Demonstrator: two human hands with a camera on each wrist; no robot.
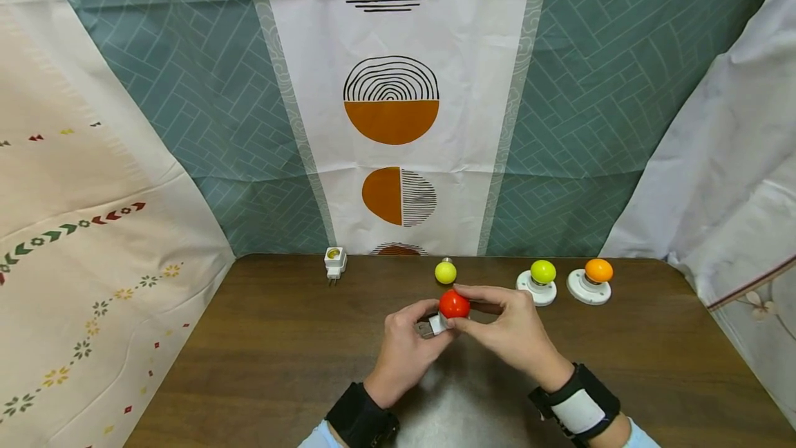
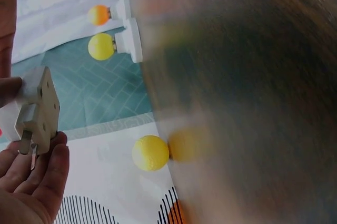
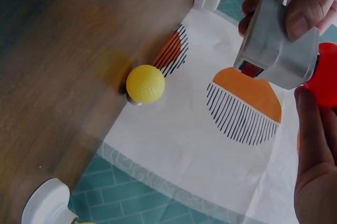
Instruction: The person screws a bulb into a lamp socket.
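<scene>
My left hand (image 1: 404,344) grips a white plug-in bulb holder (image 1: 437,325), its metal prongs sticking out to the left in the head view. The left wrist view shows the prong face of this bulb holder (image 2: 41,103), and in the right wrist view a thumb presses its side (image 3: 281,39). A red light bulb (image 1: 455,303) sits at the mouth of the holder. Fingers and thumb of my right hand (image 1: 513,327) pinch that bulb from the right. The bulb's base is hidden, so how deep it sits cannot be told.
A loose yellow bulb (image 1: 445,272) lies near the table's back edge. Another white plug-in holder (image 1: 335,261) lies back left. Back right, a yellow-green bulb (image 1: 543,271) and an orange bulb (image 1: 599,270) stand in round white bases. Patterned cloth (image 1: 398,40) hangs behind the wooden table (image 1: 280,365).
</scene>
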